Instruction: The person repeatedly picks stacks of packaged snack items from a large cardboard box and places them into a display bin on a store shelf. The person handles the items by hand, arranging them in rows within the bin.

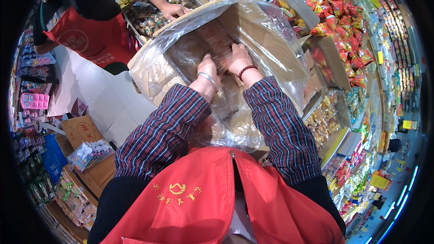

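Observation:
Before me stands an open cardboard box (271, 30) lined with a clear plastic bag (156, 74). Both of my hands reach down into it. My left hand (208, 69), with a silver bangle at the wrist, lies at the near left side of some reddish-brown thin packaged goods (217, 40). My right hand (238, 59), with a dark red bead bracelet, is at their right side. The fingertips of both hands are partly hidden, so their hold on the goods cannot be made out. Crumpled clear plastic fills the near part of the box.
Another person in a red apron (91, 37) stands at the upper left, one hand (174, 11) by the box's far rim. Bins of wrapped snacks (339, 17) and sweets (322, 118) lie behind and to the right. A cardboard carton (83, 128) stands at the lower left beside tiled floor (112, 98).

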Demonstrator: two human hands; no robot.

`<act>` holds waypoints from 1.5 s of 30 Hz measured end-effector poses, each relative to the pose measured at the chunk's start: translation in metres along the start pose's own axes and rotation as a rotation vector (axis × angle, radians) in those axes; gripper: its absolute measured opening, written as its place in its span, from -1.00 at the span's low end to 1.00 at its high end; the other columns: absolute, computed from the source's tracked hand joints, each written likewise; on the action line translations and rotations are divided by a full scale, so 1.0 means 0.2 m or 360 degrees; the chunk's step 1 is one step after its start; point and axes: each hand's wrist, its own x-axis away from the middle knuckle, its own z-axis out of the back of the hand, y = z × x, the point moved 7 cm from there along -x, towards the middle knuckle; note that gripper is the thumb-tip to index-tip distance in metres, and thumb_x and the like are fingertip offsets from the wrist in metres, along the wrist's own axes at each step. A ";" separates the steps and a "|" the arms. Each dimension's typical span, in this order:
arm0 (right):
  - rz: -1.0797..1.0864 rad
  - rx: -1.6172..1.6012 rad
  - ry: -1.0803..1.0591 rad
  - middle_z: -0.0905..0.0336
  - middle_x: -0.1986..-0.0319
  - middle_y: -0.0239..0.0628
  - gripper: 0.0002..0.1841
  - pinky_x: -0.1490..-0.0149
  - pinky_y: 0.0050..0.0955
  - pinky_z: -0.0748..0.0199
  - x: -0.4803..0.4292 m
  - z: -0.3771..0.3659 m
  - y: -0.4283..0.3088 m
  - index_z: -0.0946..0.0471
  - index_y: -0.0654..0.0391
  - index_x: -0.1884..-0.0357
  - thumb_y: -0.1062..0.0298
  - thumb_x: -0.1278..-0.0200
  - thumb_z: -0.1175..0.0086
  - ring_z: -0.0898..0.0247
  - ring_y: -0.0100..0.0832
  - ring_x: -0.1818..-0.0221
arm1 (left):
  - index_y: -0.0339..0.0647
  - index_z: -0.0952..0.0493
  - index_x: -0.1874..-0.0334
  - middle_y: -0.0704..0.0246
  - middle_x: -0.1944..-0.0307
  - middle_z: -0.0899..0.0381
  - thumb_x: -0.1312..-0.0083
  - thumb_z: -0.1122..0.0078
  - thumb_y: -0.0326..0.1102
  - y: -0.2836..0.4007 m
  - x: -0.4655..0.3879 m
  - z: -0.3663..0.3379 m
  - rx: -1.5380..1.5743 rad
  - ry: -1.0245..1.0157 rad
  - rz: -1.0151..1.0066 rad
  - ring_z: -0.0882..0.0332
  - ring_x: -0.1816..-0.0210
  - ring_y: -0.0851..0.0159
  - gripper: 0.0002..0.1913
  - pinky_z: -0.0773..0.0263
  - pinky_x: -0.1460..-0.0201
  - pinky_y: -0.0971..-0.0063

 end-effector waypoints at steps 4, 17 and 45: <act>-0.0006 -0.0209 0.0154 -0.34 -0.37 0.16 -0.39 -0.52 -0.11 -0.28 -0.01 -0.06 -0.01 -0.36 0.36 -0.36 0.40 -0.26 -0.16 -0.25 0.13 -0.46 | -0.22 -0.36 -0.39 0.19 -0.34 -0.50 -0.67 0.18 0.00 0.02 0.03 -0.01 -0.0061 0.0053 0.0023 -0.52 -0.27 0.02 -0.52 -0.46 -0.30 -0.09; 0.0029 -0.0262 -0.0030 -0.63 -0.13 0.20 -0.46 -0.34 -0.14 -0.45 -0.03 -0.05 0.05 -0.51 0.29 -0.25 0.26 -0.27 -0.25 -0.52 0.10 -0.27 | -0.22 -0.37 -0.45 0.17 -0.42 -0.49 -0.68 0.38 0.14 0.01 0.01 -0.04 -0.0108 -0.0121 0.0089 -0.48 -0.36 -0.02 -0.38 -0.38 -0.36 -0.24; 0.0269 -0.0323 -0.0110 -0.32 -0.43 0.10 -0.28 -0.55 -0.20 -0.24 -0.06 -0.06 -0.02 -0.30 0.30 -0.48 0.30 -0.30 -0.19 -0.24 0.05 -0.49 | -0.09 -0.40 -0.43 0.23 -0.33 -0.55 -0.57 0.19 0.27 0.05 -0.01 -0.02 -0.0231 0.0101 0.0011 -0.49 -0.32 0.04 -0.35 -0.34 -0.29 -0.29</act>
